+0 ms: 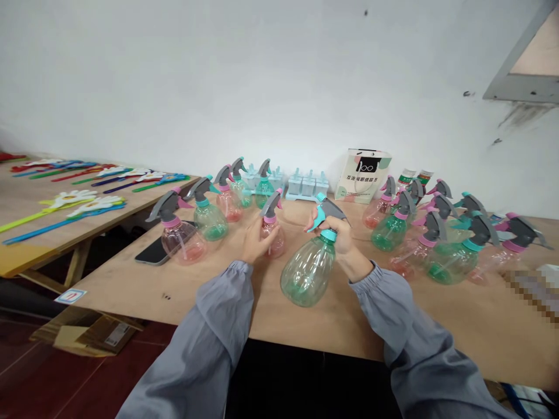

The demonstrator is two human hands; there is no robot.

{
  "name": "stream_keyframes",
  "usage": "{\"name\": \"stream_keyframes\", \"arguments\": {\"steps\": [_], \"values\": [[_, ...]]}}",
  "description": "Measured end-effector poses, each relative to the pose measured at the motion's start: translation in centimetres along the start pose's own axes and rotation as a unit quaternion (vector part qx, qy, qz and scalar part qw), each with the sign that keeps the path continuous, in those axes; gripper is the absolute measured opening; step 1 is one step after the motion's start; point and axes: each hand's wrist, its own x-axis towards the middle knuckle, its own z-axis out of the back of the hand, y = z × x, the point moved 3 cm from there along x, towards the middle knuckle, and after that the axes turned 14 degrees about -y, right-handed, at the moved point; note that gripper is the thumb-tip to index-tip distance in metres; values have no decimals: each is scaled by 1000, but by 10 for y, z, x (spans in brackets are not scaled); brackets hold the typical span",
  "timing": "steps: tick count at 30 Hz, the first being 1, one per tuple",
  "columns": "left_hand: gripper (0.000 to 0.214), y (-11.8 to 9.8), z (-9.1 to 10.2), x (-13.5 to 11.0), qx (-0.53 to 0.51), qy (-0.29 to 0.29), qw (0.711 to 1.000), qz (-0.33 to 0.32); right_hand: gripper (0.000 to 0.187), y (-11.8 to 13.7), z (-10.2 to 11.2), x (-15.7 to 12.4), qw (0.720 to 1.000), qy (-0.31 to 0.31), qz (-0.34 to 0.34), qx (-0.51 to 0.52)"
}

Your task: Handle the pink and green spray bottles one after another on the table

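My right hand (338, 233) is closed round the neck of a green see-through spray bottle (309, 270) with a teal collar and grey trigger head, held tilted above the plywood table (279, 302). My left hand (255, 238) wraps the body of a pink spray bottle (273, 230) that stands upright on the table, just left of the green one. Grey sleeves cover both forearms.
Several pink and green spray bottles stand at the left (187, 230) and in a crowded group at the right (441, 244). A black phone (152, 251) lies near the left edge. A white paper bag (362, 176) and blue trays (305, 186) sit by the wall. Hand-shaped clappers (82, 203) cover another table.
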Motion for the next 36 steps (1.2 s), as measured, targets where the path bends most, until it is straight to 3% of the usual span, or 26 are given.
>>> {"name": "stream_keyframes", "arguments": {"steps": [8, 13, 17, 23, 27, 30, 36], "values": [[33, -3, 3, 0, 10, 8, 1000, 0, 27, -4, -1, 1, 999, -4, -43, -18], [35, 2, 0, 0, 4, 3, 1000, -1, 14, 1, 0, -2, 1000, 21, 21, -8], [36, 5, -2, 0, 0, 4, 1000, 2, 9, 5, 6, 0, 995, 21, 77, -57], [38, 5, -2, -1, -7, 6, 1000, 0, 20, -1, 39, 25, 954, -95, 190, -214], [36, 5, -2, -1, -2, 4, 1000, 2, 13, -11, 67, 40, 916, -199, 223, -268], [37, 5, -2, -1, -5, 2, 1000, 6, 11, -17, 80, 48, 896, -235, 249, -283], [36, 6, -2, -1, 2, 1, 1000, 1, 31, -36, 104, 65, 872, -284, 279, -284]]}}
